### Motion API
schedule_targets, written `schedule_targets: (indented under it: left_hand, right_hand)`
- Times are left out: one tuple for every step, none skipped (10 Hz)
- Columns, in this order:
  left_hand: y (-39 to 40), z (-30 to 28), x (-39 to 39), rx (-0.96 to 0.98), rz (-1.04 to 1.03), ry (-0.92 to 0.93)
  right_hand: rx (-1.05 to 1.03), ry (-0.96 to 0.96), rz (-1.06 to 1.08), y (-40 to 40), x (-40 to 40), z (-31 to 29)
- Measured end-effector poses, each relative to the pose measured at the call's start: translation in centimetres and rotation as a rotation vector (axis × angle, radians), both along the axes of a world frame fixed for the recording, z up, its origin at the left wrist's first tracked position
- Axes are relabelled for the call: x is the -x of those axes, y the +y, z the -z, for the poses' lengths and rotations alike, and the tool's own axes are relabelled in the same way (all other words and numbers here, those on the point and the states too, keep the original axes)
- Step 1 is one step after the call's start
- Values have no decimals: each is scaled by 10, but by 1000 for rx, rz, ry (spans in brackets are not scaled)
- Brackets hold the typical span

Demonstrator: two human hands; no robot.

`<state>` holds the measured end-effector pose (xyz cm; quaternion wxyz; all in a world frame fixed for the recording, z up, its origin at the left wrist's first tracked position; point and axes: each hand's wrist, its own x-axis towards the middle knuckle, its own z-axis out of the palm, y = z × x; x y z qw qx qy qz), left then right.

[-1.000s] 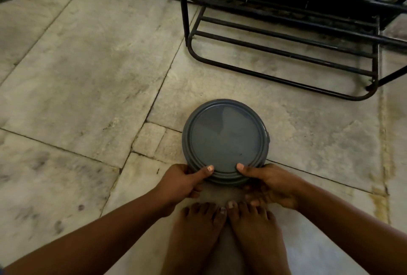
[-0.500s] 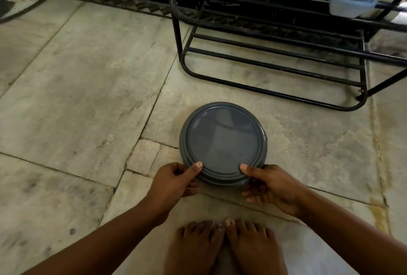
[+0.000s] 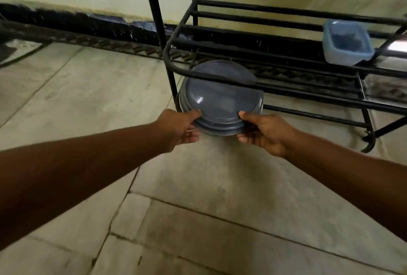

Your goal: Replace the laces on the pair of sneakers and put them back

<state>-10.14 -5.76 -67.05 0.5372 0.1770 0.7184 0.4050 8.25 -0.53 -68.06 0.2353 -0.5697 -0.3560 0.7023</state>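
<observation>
The left hand (image 3: 179, 128) has its thumb laid over the near rim of a round grey plastic lidded container (image 3: 221, 100), at about seven o'clock on its lid, with the other fingers curled underneath, so it is clamped on the edge; the right hand (image 3: 263, 135) grips the same rim at about five o'clock, thumb flat on top and fingers tucked below; the two thumbs point toward each other, well apart, with bare lid between them; both forearms reach out nearly straight from the lower corners of the view.

The container is tilted, its far edge pushed in under the lower front rail of a black metal tube rack (image 3: 286, 81), which crosses over the lid at twelve o'clock; its left side lies just beside the rack's front left upright; whether its base touches the floor I cannot tell.

Counted: two hands, one grey container, one rack, and one pale blue square plastic tub (image 3: 345, 42) sitting on a rack shelf at about two o'clock from the hands; no sneakers or laces are in sight; pale stone floor tiles (image 3: 88, 98) lie beneath everything.
</observation>
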Motion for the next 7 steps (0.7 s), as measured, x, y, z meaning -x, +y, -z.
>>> schedule_targets:
  left_hand:
    - [29, 9, 5, 17, -31, -8]
    - [50, 18, 6, 21, -96, -8]
    - [69, 23, 10, -7, -143, -30]
    - [83, 25, 12, -50, -208, -107]
    - [89, 30, 13, -84, -249, -147]
    - [93, 35, 18, -101, -274, -170]
    - [89, 38, 18, -102, -311, -145]
  right_hand:
    - [-21, -5, 56, 32, 20, 9]
    - [-50, -28, 104, 56, 33, 19]
    - [-91, -15, 98, 73, 43, 28]
    - [-140, 6, 138, 86, 48, 29]
    - [-181, 19, 143, 94, 46, 32]
    - [-176, 73, 134, 93, 46, 40]
    - [-143, 46, 109, 85, 44, 41]
